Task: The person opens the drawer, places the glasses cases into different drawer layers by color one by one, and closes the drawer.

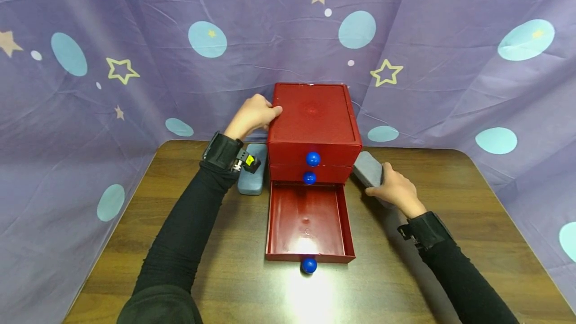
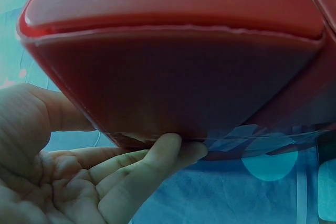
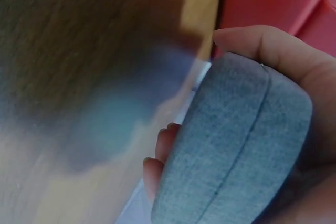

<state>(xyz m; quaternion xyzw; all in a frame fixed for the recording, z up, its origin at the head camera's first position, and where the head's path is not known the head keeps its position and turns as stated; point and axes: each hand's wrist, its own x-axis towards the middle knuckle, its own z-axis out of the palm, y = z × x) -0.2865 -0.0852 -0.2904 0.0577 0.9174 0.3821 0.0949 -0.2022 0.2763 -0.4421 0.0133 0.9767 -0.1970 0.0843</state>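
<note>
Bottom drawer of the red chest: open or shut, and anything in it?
Open and empty. The bottom drawer is pulled out toward the person, its bare red floor showing; the two drawers above sit closed.

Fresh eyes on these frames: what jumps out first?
The red drawer cabinet at mid-table against the starry purple backdrop, its bottom drawer pulled fully out with nothing visible inside, blue knobs down its front. The left hand braces the cabinet's top left edge, while the right hand grips a grey case just right of it.
</note>
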